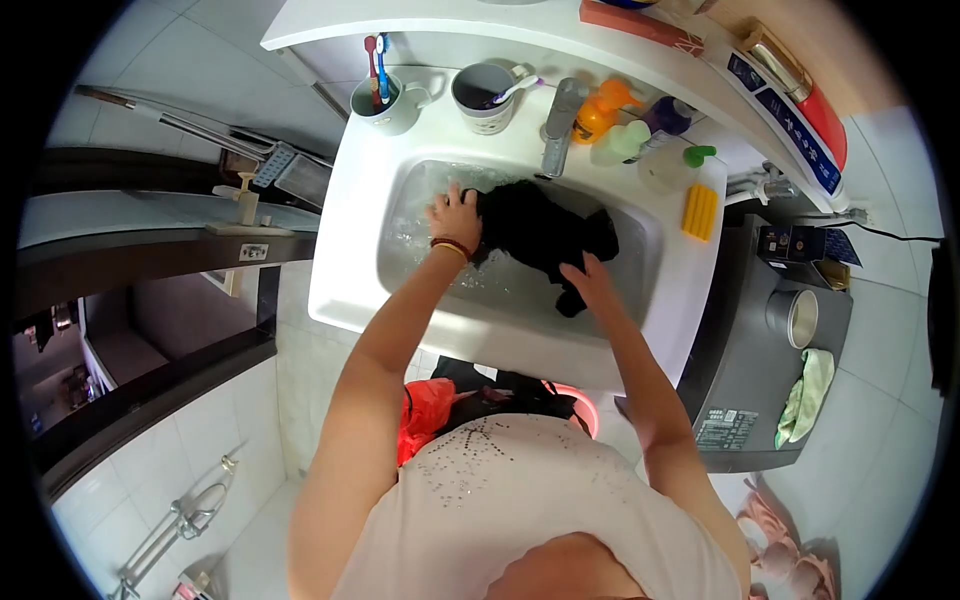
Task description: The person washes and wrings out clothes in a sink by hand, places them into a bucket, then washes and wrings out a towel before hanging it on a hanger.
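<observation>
A black cloth (535, 228) lies bunched in the water of a white sink (345, 240), under the faucet (563, 130). My left hand (456, 220) rests at the cloth's left end, its fingers spread and partly in the water. At the right, my right hand (592, 280) touches the cloth's lower right part; its thumb and fingers are closed around an edge of it. Splashes and bubbles show in the water near my left hand.
Behind the basin stand two cups (392, 108) with toothbrushes, an orange bottle (598, 115) and other bottles. A yellow soap bar (699, 212) lies on the right rim. A grey machine (740, 370) stands at the right, and a red bag (428, 408) is below the sink.
</observation>
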Available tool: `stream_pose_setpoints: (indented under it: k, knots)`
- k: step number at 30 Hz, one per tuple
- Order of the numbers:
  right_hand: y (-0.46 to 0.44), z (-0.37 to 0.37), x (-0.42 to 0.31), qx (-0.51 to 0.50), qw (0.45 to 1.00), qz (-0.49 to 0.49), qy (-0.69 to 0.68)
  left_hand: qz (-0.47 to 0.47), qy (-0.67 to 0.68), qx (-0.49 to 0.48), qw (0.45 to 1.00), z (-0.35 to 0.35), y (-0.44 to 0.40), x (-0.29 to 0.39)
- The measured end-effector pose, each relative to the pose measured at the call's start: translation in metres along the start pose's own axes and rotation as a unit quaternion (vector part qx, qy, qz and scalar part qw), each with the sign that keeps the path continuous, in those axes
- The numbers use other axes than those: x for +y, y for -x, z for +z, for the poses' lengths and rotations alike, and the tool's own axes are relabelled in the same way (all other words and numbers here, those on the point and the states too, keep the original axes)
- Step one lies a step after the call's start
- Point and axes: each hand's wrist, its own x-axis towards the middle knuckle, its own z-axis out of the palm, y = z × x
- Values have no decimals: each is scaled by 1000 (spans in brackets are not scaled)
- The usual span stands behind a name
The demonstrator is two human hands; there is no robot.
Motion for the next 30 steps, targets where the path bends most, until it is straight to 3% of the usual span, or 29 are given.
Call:
stream_pose_setpoints:
  k: [1,2,3,4,5,6,8,9,13,16,18,19,20,21,22,23,24,26,27,28,29,30]
  knots:
    - [9,0,-1,-9,994,-23,107,1,0,-1,1000,-10,0,5]
    - [15,1,-1,-18,976,-44,213,58,87,-25,994,-19,-1,16]
    - [16,8,9,-18,976,-41,211,115,173,-50,977,-23,-2,28]
    - [15,17,23,9,960,-123,251,167,343,-121,916,-2,-4,39]
    - [16,23,28,36,934,-203,291,186,282,-105,935,4,2,52]
    - [17,23,32,39,935,-199,293,205,222,-86,949,11,7,61]
    - [15,13,30,-46,968,-59,241,191,190,-105,957,19,5,54]
    - [16,9,31,-44,967,-55,245,174,151,-126,965,23,6,46]
    - [2,-6,80,83,985,51,141,170,132,-60,975,36,30,-10]
    - [5,-12,66,118,983,121,65,178,23,-113,977,36,42,-40]
    - [1,-13,63,116,980,158,23,120,55,-246,960,34,42,-46]
    - [-9,-15,79,119,959,215,-141,100,42,-320,941,12,31,-37]
    - [-17,-16,89,118,909,265,-299,99,41,-318,942,1,22,-28]
    - [-19,-13,79,119,909,263,-299,98,98,-305,942,-6,14,-19]
    - [-17,-8,58,108,932,275,-212,98,156,-292,938,-7,9,-8]
    - [-15,-5,46,98,946,286,-121,135,233,-172,948,2,10,7]
    - [-18,-4,52,100,945,287,-117,168,306,-49,936,10,14,22]
    - [-29,2,73,-2,953,299,-50,153,299,-39,941,15,18,53]
    - [-30,4,83,5,953,299,-48,138,285,-31,948,16,19,61]
    - [-30,7,89,11,972,228,-56,143,288,-27,946,27,15,63]
    - [-28,9,87,16,985,156,-65,101,333,-133,928,39,8,61]
    - [-26,5,85,20,985,156,-66,58,371,-238,896,51,4,58]
